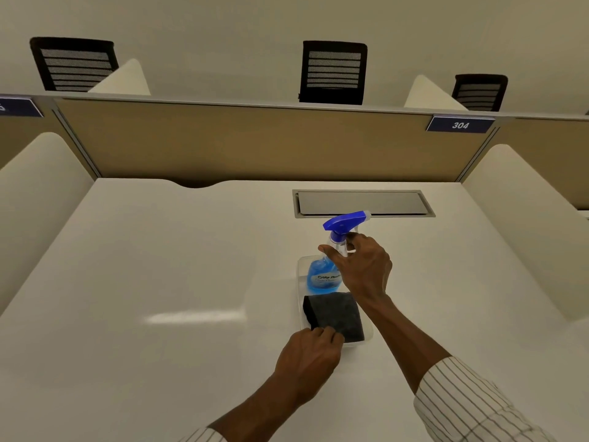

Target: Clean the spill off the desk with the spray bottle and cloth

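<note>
A clear spray bottle (pixel 322 275) with blue liquid and a blue trigger head stands in a clear plastic tray (pixel 301 282) on the white desk (pixel 159 266). My right hand (pixel 363 266) is wrapped around the bottle's neck just under the trigger. A folded dark grey cloth (pixel 336 314) lies in the near half of the same tray. My left hand (pixel 309 355) pinches the cloth's near left corner at the tray's rim. No spill shows clearly on the desk; only a pale glare streak at centre left.
A metal cable-port lid (pixel 363 203) is set into the desk behind the bottle. A tan partition (pixel 239 141) with a "304" sign (pixel 460 125) closes the far edge. White side dividers flank the desk. Black mesh chairs (pixel 333 71) stand beyond.
</note>
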Demonstrator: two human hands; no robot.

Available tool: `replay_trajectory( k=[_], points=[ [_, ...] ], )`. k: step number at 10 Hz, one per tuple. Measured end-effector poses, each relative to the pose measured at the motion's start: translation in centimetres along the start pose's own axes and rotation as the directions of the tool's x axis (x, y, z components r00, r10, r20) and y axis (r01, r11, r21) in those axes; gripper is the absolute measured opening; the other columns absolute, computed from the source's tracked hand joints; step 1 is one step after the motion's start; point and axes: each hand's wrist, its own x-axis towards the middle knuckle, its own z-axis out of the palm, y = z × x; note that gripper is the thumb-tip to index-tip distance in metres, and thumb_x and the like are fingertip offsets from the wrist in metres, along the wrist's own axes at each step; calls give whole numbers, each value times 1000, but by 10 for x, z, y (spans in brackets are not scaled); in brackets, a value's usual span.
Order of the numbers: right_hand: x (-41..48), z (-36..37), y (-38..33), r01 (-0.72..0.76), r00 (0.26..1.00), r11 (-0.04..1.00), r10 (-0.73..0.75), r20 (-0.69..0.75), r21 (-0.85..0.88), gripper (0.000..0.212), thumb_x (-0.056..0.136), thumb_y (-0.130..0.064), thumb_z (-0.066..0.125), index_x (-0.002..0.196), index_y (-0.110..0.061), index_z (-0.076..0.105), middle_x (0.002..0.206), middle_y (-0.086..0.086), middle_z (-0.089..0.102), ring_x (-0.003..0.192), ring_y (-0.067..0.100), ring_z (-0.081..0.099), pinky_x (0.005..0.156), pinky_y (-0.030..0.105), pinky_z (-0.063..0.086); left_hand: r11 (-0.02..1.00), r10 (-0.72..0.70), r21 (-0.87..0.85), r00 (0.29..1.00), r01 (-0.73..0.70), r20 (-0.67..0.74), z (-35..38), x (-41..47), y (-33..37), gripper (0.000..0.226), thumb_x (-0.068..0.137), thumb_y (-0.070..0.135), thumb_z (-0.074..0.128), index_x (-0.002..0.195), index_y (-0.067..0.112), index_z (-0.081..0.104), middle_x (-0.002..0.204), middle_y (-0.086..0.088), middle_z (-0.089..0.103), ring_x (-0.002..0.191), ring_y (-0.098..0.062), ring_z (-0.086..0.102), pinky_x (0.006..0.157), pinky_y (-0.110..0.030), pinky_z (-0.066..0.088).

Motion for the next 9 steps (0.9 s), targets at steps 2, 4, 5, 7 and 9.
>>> replay_trajectory(
  k=[2, 4, 5, 7, 9],
  points=[
    [-4, -1, 0, -23, 1000, 999, 23, -16, 31, 67, 75, -68, 64, 101, -7, 75, 93, 11, 79, 75, 11, 58, 74, 27, 44, 999, 41, -8, 998, -41, -43, 8, 0, 1, 66, 38, 46, 108, 92, 22, 80, 76, 3, 77, 54, -13, 72, 56, -23, 61],
    [-9, -3, -1, -68, 997, 998, 67, 39, 15, 70, 76, -69, 65, 108, -7, 73, 100, 11, 79, 77, 13, 62, 76, 26, 44, 1000, 18, 7, 994, -17, -107, 6, -1, 1, 65, 40, 42, 109, 93, 20, 78, 76, 1, 77, 55, -14, 71, 56, -24, 61],
    [-20, -2, 6, -98, 992, 995, 96, 85, 14, 70, 77, -66, 72, 118, -9, 70, 108, 9, 79, 87, 21, 73, 77, 23, 48, 999, 36, 42, 990, -31, -135, 6, -1, -1, 61, 46, 40, 108, 94, 18, 77, 79, -1, 77, 59, -14, 72, 59, -26, 62],
    [-54, -3, 19, -139, 988, 989, 141, 60, -42, 62, 86, -57, 73, 130, -15, 62, 126, 6, 71, 106, 24, 71, 86, 36, 58, 996, 71, 61, 987, -63, -147, -5, -11, -5, 59, 52, 29, 107, 101, 16, 77, 91, -3, 79, 72, -15, 73, 67, -27, 64],
    [-98, -9, 23, -33, 999, 994, 35, 19, -107, 29, 86, -31, 80, 101, -9, 70, 96, 12, 72, 79, 26, 71, 64, 26, 46, 999, 38, -18, 967, -44, -251, -14, -33, -22, 45, 80, 23, 91, 119, 14, 71, 116, -6, 75, 96, -19, 72, 78, -29, 61]
  ],
)
